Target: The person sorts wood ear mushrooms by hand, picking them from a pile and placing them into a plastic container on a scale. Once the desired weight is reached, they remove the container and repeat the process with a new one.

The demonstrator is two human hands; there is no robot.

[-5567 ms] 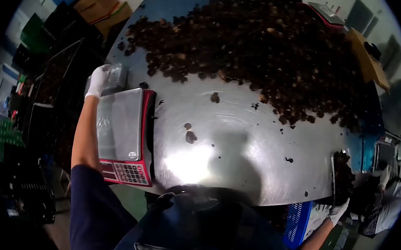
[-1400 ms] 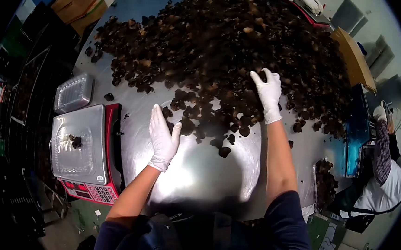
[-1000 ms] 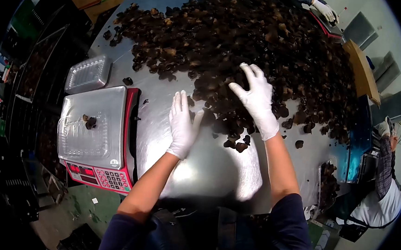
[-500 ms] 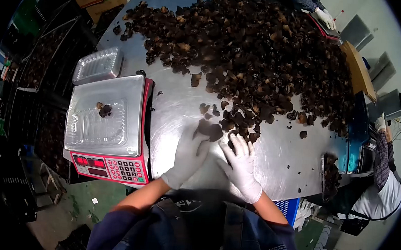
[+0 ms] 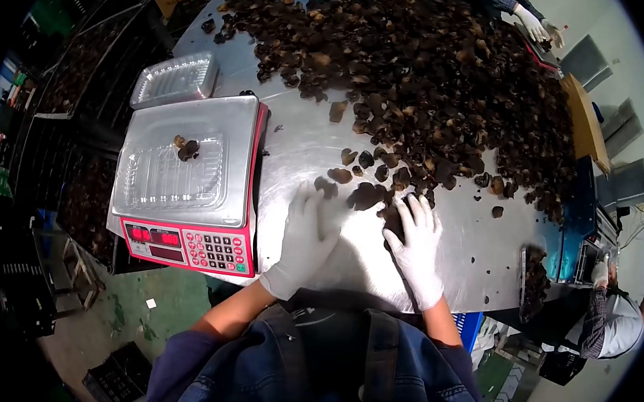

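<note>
A big heap of dark brown, leaf-like pieces [image 5: 420, 73] covers the far part of the metal table [image 5: 296, 147]. My left hand [image 5: 304, 237], in a white glove, is spread low over the table beside a few loose pieces [image 5: 326, 187]. My right hand [image 5: 416, 245], gloved too, has its fingers apart at the near edge of the heap, touching dark pieces [image 5: 394, 217]. Left of my hands, a red scale [image 5: 184, 244] bears a clear plastic tray [image 5: 178, 180] with a small dark piece [image 5: 187, 150] in it.
More clear trays [image 5: 173, 80] lie behind the scale. Black crates [image 5: 84, 72] stand at the left. A filled tray [image 5: 533, 283] lies at the table's right edge. Co-workers' gloved hands show at the top right [image 5: 531, 23] and far right [image 5: 601, 271].
The view has shifted, so the scale and heap appear further right and higher. My left hand has opened wider. The far-right co-worker's hand is lower, and the top-right co-worker's hands have moved apart.
</note>
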